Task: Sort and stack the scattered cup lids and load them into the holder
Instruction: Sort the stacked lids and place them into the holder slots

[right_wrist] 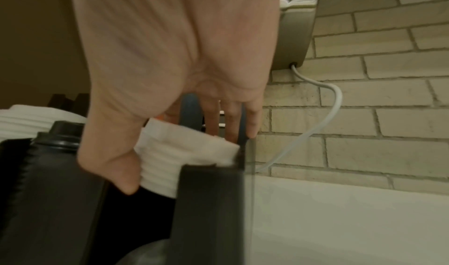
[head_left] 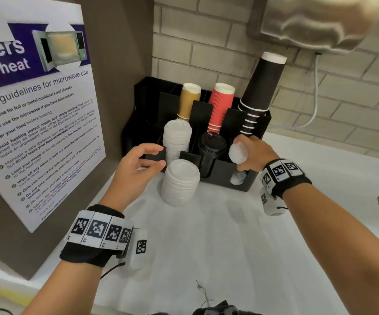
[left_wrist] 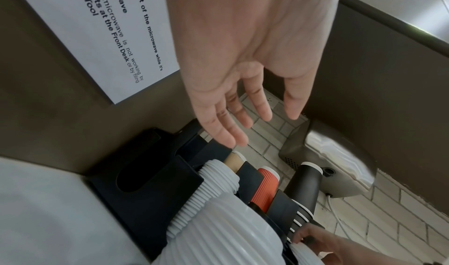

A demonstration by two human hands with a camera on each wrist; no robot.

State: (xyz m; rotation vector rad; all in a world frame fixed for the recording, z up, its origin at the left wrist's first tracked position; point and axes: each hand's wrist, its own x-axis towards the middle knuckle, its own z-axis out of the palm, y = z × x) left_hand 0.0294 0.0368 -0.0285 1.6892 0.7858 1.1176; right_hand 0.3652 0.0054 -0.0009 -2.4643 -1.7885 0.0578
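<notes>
Right hand [head_left: 253,153]: grasps small white lid stack [head_left: 237,153] at rightmost front slot of black holder [head_left: 220,178]. Left hand [head_left: 136,164]: fingers relaxed, holding nothing, just left of loose white lid stack [head_left: 180,185] standing on counter [head_left: 229,246] against holder's front edge.

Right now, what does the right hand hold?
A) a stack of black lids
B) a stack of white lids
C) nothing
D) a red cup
B: the right hand grips a short stack of white lids over the holder's right front slot; the black lids sit untouched in the middle slot.
</notes>
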